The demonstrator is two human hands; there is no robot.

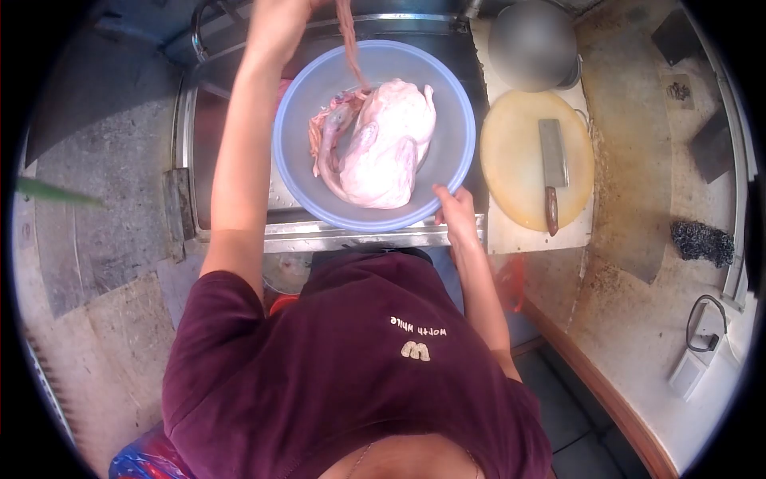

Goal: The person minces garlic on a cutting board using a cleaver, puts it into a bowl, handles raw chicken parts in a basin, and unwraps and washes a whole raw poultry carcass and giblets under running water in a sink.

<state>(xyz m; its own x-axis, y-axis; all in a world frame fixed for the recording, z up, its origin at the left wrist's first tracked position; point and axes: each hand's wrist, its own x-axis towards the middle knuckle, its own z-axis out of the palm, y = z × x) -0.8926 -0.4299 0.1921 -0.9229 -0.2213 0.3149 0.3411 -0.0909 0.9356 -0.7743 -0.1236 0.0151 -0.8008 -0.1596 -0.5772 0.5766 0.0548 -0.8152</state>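
Note:
A plucked whole bird [387, 152], pale and pink, lies in a blue plastic bowl [287, 172], its long neck curled along the left side. Reddish innards [317, 144] are bunched beside the neck. My left hand [281, 14] is raised beyond the bowl at the top edge, its fingers partly cut off by the frame. From it hangs a long pinkish strip of innards [348, 36], which reaches down to the bowl's contents. With thumb and fingers, my right hand [456, 214] grips the near right part of the bowl's rim.
The bowl stands over a metal sink [279, 233] with a faucet [199, 36] at the back left. To the right, a cleaver [553, 156] lies on a round cutting board [519, 172], near a blurred round pot [533, 44]. A dark scouring pad [702, 243] is farther right.

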